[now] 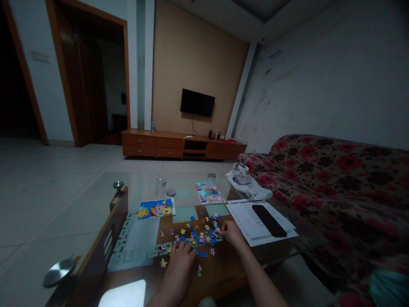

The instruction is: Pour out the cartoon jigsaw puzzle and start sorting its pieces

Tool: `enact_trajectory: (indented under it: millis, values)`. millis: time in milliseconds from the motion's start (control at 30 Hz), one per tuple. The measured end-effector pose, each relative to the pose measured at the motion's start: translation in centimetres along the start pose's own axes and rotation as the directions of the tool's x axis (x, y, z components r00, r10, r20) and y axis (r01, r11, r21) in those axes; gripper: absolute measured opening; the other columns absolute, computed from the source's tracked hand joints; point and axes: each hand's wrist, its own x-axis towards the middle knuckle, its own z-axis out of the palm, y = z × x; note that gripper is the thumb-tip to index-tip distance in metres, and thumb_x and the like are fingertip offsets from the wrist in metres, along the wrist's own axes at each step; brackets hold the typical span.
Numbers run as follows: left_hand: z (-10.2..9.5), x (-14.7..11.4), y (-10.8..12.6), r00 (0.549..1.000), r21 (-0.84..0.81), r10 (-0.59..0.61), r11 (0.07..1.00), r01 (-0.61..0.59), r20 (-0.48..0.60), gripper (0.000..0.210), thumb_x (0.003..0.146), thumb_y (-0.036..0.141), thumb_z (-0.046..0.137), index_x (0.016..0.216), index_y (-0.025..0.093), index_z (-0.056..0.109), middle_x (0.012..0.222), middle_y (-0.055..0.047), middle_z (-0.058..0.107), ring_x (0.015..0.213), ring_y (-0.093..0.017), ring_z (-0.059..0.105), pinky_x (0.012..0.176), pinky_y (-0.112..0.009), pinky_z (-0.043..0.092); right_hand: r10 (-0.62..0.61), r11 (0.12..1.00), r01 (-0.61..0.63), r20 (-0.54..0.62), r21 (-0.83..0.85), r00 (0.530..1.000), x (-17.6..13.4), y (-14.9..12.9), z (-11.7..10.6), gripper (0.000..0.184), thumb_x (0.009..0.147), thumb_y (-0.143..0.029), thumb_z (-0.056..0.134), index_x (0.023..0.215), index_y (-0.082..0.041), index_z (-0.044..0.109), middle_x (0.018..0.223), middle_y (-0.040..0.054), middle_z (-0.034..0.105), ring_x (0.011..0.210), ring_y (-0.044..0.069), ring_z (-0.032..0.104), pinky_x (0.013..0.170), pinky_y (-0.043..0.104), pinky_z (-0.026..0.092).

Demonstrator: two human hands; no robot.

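Head view: both hands on loose puzzle pieces (200, 233), scattered mid glass coffee table (96, 238).
Left hand (180, 257) lies flat on the near pieces, fingers spread, gripping nothing. Right hand (230, 232) curled at the pile's right edge; can't tell if it pinches a piece. Cartoon picture (156, 209) behind, phone (269, 220) on papers to the right.

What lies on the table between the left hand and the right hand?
In the head view, loose puzzle pieces, mostly blue and yellow, lie scattered on the table between the left hand and the right hand.
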Motion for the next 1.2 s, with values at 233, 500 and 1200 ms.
enact_trajectory:
  millis: [233,500,1200]
  values:
    - [-0.2,-0.1,0.4,1.000,0.036,0.012,0.999,-0.013,0.025,0.026,0.089,0.012,0.043,0.090,0.021,0.067,0.101,-0.004,0.066,0.103,-0.025,0.053,0.094,-0.043,0.032,0.005,1.000,-0.005,0.045,-0.014,0.999,-0.5,-0.4,-0.8,0.010,0.067,-0.017,0.072,0.075,-0.018,0.066,0.080,0.0021,0.068,0.073,0.014,0.059,0.056,0.022,0.029]
    - [0.0,-0.4,0.2,0.999,0.013,0.036,0.999,-0.036,0.027,0.024,0.089,0.012,0.045,0.091,0.022,0.066,0.101,-0.003,0.065,0.103,-0.024,0.053,0.095,-0.043,0.032,0.027,0.999,-0.026,0.024,-0.031,0.999,-0.6,-0.3,-0.8,0.017,0.064,-0.017,0.073,0.080,-0.017,0.065,0.083,0.0035,0.069,0.073,0.016,0.059,0.056,0.023,0.027]
    - [0.2,-0.8,0.6,0.998,0.001,0.060,0.998,-0.060,-0.027,0.024,0.090,0.015,0.045,0.089,0.025,0.067,0.099,-0.002,0.066,0.101,-0.023,0.053,0.091,-0.039,0.029,-0.092,0.996,0.091,-0.027,-0.019,0.995,-0.1,-1.2,-0.4,0.008,0.075,-0.024,0.067,0.079,-0.017,0.069,0.088,0.0056,0.070,0.080,0.017,0.062,0.064,0.023,0.034]
